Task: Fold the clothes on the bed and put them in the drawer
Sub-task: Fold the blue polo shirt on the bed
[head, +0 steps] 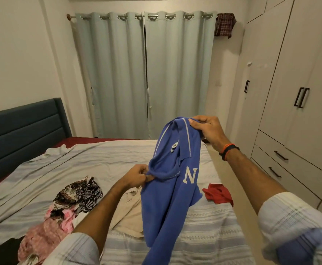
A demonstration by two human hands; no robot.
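Observation:
A blue polo shirt [167, 203] with a white letter N hangs in the air over the bed [99, 161]. My right hand [207, 128] grips its top edge near the shoulder, held high. Lower down, my left hand [137, 175] pinches the collar. A pile of patterned and pink clothes [64, 207] lies on the bed at the lower left. A beige garment [129, 217] lies under the hanging shirt, and a red garment [218, 194] sits near the bed's right edge. Two drawers [290, 169] with black handles are shut in the wardrobe on the right.
A tall white wardrobe [293, 73] lines the right wall, with a narrow floor strip between it and the bed. Grey curtains [145, 73] hang at the far wall, a plaid cloth [225, 24] on the rod's end. A dark blue headboard [22, 131] stands at left.

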